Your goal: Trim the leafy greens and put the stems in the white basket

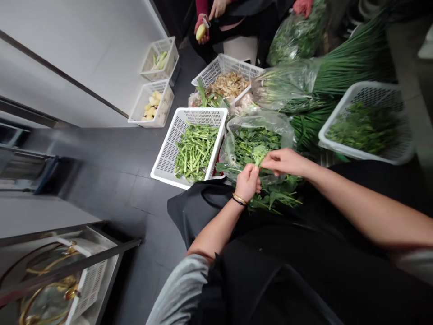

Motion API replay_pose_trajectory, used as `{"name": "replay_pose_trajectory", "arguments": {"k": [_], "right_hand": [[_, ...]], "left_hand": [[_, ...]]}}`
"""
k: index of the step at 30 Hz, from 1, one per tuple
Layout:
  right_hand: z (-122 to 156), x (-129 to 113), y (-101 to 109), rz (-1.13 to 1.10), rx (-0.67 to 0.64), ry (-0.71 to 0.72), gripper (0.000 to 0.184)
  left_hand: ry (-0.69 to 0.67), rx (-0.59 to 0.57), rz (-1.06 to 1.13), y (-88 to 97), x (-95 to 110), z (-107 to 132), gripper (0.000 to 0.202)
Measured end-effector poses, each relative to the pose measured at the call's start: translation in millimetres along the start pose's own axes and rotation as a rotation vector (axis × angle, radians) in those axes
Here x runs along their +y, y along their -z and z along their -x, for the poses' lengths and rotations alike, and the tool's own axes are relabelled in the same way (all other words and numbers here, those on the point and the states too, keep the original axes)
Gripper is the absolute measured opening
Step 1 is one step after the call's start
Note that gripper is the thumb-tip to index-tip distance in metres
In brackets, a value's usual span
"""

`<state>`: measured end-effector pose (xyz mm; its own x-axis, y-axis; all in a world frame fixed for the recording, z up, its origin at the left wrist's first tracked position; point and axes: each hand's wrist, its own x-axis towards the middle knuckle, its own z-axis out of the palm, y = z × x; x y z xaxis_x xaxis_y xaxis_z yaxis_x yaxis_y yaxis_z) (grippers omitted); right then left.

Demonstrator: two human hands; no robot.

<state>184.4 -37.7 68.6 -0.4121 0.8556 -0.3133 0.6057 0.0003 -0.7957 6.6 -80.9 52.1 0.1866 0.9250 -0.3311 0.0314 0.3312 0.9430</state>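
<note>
We hold a leafy green sprig (259, 155) between both hands: our left hand (248, 181) is closed round its lower stem, and our right hand (283, 161), just beside it, pinches the top. The sprig is bright green, thin-stemmed and small-leaved. Just beyond the hands a clear bag (267, 119) holds more greens; left of our left hand stands a white basket (165, 153) of cut stems
</note>
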Motion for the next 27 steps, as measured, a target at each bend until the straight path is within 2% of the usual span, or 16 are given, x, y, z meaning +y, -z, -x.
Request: {"name": "replay_pose_trajectory", "arguments": {"k": [3,6,9,12,14,16,17,19,20,22,24,25,26,27], "right_hand": [[-21,-16,-8,-0.309,0.012,0.027,0.05],[-26,-22,-18,-0.683,-0.026,0.084,0.047],[-24,-20,-19,-0.921,0.028,0.04,0.045],[-26,-19,-17,-0.817,0.074,-0.011,0.044],[-29,-20,-17,-0.593,0.176,0.001,0.04],[-29,-17,-14,-0.281,0.324,0.062,0.034],[-26,-12,-9,-0.119,0.392,0.093,0.031],[-16,4,15,0.16,0.518,0.091,0.031],[-8,16,34,0.27,0.557,0.042,0.032],[10,44,81,0.509,0.654,-0.18,0.037],[23,71,124,0.764,0.496,-0.496,0.053],[26,81,138,0.844,0.421,-0.634,0.064],[24,87,145,0.893,0.353,-0.696,0.07],[17,90,144,0.906,0.323,-0.674,0.071]], "left_hand": [[-0.016,-0.054,0.04,-1.7,4,2,0.039],[0.072,-0.132,0.252,1.4,13,2,0.038],[0.155,-0.173,0.394,-0.6,19,-2,0.038],[0.157,-0.113,0.348,-10.7,21,-8,0.039],[0.119,-0.033,0.316,-15.4,26,-16,0.04],[0.075,0.06,0.312,-8.8,37,-30,0.04],[0.059,0.107,0.301,1.1,45,-39,0.04],[0.063,0.182,0.224,36.4,60,-61,0.039],[0.088,0.223,0.149,60.8,66,-73,0.038],[0.164,0.35,-0.024,116.3,73,-95,0.035],[0.249,0.5,-0.247,166.6,76,-108,0.03],[0.24,0.592,-0.38,184.7,76,-110,0.028],[0.21,0.664,-0.497,195.8,77,-109,0.029],[0.157,0.697,-0.572,199.1,77,-105,0.031]]}}
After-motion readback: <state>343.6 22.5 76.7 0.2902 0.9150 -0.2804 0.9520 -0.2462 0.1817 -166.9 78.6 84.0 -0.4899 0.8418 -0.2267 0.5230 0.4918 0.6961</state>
